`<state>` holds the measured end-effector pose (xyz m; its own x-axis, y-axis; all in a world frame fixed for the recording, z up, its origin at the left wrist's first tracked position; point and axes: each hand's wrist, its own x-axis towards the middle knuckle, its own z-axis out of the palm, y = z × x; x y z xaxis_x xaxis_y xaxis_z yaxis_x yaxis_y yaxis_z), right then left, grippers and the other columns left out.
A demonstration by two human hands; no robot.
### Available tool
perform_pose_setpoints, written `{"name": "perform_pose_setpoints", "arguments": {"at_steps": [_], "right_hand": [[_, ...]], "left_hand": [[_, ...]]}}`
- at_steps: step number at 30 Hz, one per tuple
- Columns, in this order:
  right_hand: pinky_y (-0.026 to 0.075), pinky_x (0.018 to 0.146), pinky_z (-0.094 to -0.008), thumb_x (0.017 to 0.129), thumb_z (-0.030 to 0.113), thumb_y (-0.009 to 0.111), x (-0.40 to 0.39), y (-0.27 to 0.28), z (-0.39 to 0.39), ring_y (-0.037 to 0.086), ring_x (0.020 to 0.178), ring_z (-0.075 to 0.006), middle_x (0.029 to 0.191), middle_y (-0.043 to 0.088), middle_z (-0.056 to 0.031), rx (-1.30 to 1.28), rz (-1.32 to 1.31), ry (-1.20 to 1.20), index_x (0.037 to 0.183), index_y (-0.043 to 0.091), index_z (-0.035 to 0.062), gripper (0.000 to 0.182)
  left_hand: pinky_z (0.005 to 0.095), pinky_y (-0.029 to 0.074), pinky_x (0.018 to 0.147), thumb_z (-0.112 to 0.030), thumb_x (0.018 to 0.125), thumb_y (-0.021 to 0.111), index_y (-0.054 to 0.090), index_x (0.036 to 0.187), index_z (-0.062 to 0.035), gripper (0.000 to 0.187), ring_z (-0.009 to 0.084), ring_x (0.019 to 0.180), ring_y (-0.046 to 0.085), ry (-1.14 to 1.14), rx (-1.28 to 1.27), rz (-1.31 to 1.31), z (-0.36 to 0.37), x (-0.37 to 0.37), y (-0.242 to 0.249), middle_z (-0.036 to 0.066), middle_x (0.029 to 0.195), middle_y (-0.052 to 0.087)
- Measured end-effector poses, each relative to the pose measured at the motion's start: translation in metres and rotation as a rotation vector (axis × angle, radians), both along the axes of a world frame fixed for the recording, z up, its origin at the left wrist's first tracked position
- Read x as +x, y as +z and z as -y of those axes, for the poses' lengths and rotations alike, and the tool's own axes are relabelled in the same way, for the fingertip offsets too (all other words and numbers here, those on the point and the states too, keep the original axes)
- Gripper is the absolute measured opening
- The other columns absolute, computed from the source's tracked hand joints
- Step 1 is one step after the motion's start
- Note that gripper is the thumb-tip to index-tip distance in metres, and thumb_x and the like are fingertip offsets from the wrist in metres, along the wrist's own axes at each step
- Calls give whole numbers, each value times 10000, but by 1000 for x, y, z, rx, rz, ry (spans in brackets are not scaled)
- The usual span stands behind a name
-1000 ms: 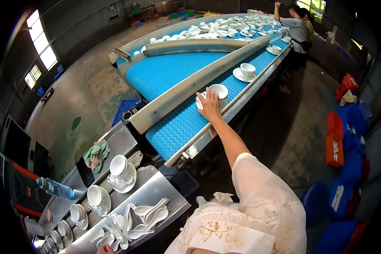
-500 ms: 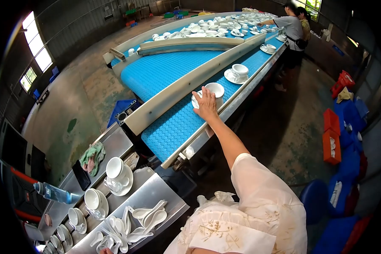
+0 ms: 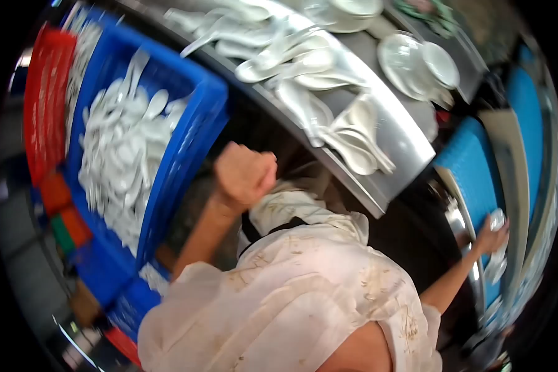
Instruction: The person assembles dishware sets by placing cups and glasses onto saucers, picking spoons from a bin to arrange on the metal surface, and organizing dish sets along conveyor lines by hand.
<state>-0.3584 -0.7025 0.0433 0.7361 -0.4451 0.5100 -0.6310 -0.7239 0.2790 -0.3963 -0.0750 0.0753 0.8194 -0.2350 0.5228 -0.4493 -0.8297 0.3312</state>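
Note:
My left hand (image 3: 245, 173) is closed in a fist in front of my body, between a blue crate (image 3: 220, 93) of white spoons (image 3: 127, 149) and the metal counter's edge. Nothing sticks out of the fist. At the far right, my right hand (image 3: 493, 237) is at the blue conveyor belt (image 3: 474, 152), its fingers around white crockery (image 3: 497, 218) that looks like a cup; blur hides the exact grip. More white crockery (image 3: 495, 268) lies just beyond that hand. White ceramic spoons (image 3: 353, 133) are heaped on the metal counter (image 3: 403, 155).
A cup and saucer set (image 3: 437, 65) stands at the counter's far side, with another set (image 3: 356, 9) beside it. A green cloth (image 3: 431, 12) lies behind. Red crates (image 3: 49, 93) stand left of the blue crate. A pale rail (image 3: 505, 149) borders the belt.
My view has swung left and down, bringing the spoon crate and my left fist into sight. My right hand remains at the crockery on the belt, now at the right edge.

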Motion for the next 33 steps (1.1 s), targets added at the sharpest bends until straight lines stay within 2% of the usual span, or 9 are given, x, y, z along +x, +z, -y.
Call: {"name": "perform_pose_setpoints", "arguments": {"at_steps": [3, 5, 12, 15, 20, 22, 25, 31, 33], "right_hand": [[405, 908, -476, 709, 623, 598, -5, -7, 21, 468, 1160, -321, 1256, 510, -127, -48, -69, 91, 1275, 480, 208, 712], [392, 921, -477, 700, 618, 609, -3, -9, 24, 473, 1155, -310, 1253, 515, -106, -12, -66, 78, 1270, 486, 193, 721], [327, 970, -489, 706, 605, 617, -4, -12, 28, 427, 1212, -276, 1308, 476, -59, 30, -94, -25, 1286, 459, 246, 700], [311, 979, -482, 701, 616, 614, -3, -15, 36, 427, 1214, -267, 1318, 470, -28, 55, -81, -21, 1297, 447, 253, 717], [259, 988, -519, 670, 642, 622, 0, -17, 33, 393, 1237, -264, 1340, 438, -33, 66, -110, -87, 1311, 427, 242, 780], [235, 1006, -511, 654, 662, 624, -3, -21, 48, 376, 1250, -262, 1346, 424, -40, 76, -82, -46, 1318, 415, 243, 812], [239, 1013, -492, 662, 650, 628, 0, -16, 31, 380, 1247, -251, 1338, 436, -37, 66, -95, -76, 1312, 420, 244, 794], [359, 933, -492, 704, 593, 632, -2, -8, 15, 471, 1166, -266, 1281, 504, -47, 36, -132, 8, 1293, 444, 205, 729], [359, 934, -493, 707, 579, 638, -6, -8, 23, 468, 1167, -271, 1275, 505, -56, 36, -130, 27, 1288, 453, 200, 717]], "left_hand": [[411, 479, 698, -103, 738, 635, 595, 903, -17, 190, 360, 794, 586, 667, -345, -739, -23, -99, -156, 167, 850, 597], [406, 462, 825, -252, 763, 631, 466, 1207, -62, 510, 348, 1022, 526, 872, 101, -1187, -39, -160, -244, 203, 1176, 490], [461, 424, 807, -221, 703, 642, 526, 1008, 8, 398, 407, 1004, 491, 1051, -452, -989, 20, -205, -387, 242, 1035, 515], [475, 426, 748, -146, 746, 562, 539, 829, 10, 178, 395, 932, 524, 886, -142, -768, 59, -183, -356, 234, 898, 550], [452, 468, 713, -116, 791, 536, 582, 813, -15, 112, 337, 858, 574, 696, -908, -638, 92, -200, -409, 205, 930, 575], [441, 455, 749, -175, 803, 539, 564, 915, -5, 205, 337, 838, 588, 996, -655, -1157, 73, -194, -360, 214, 927, 586], [430, 482, 741, -264, 813, 558, 593, 970, -1, 308, 328, 694, 616, 1297, -233, -944, 42, -243, -377, 221, 875, 623], [420, 523, 663, -271, 817, 581, 630, 1028, -36, 320, 296, 834, 636, 1544, -1042, -1330, 24, -221, -343, 203, 942, 634], [398, 525, 631, -229, 809, 601, 628, 992, -22, 278, 283, 793, 643, 1520, -884, -1271, 26, -251, -385, 198, 904, 639]]}}
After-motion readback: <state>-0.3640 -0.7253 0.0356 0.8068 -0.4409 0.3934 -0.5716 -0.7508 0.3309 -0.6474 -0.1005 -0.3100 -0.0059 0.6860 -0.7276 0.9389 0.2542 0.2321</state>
